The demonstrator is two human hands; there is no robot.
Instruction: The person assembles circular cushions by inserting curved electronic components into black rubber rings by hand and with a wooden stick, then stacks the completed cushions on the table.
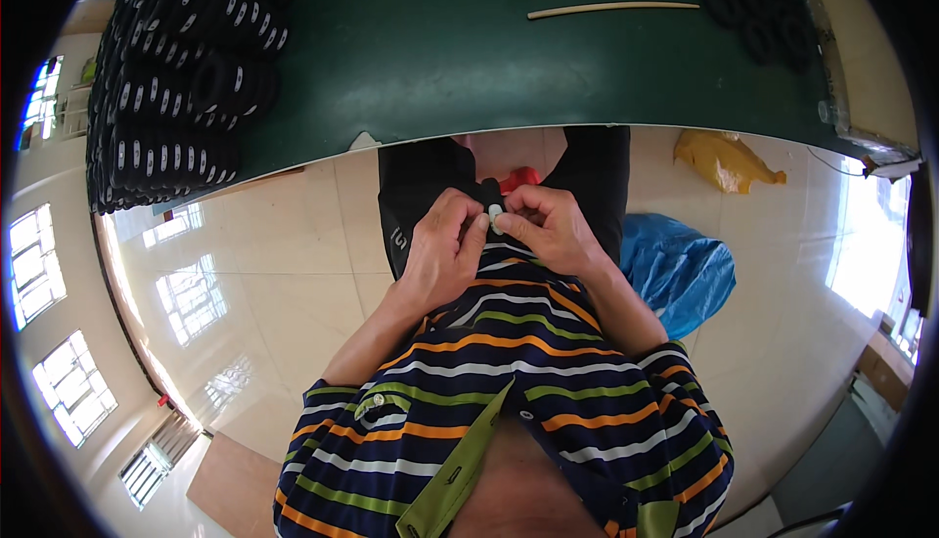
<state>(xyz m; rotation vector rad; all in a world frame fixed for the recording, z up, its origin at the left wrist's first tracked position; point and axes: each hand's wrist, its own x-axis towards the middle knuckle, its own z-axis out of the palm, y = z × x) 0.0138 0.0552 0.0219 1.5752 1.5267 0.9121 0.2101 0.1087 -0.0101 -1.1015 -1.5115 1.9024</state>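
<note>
Hands, left and right, close together, pinching white piece.

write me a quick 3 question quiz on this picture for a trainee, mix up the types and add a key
1. Multiple choice: which of these lies on the green table?
a) a yellow bag
b) a tan stick
c) a blue bag

2. True or false: the left hand and the right hand are close together at a small pale piece.

3. Fill in the blank: the tall stacks of black rings with white marks stand toward the ____ end of the table, as the person sees it.

Key: 1. b; 2. true; 3. left
</note>
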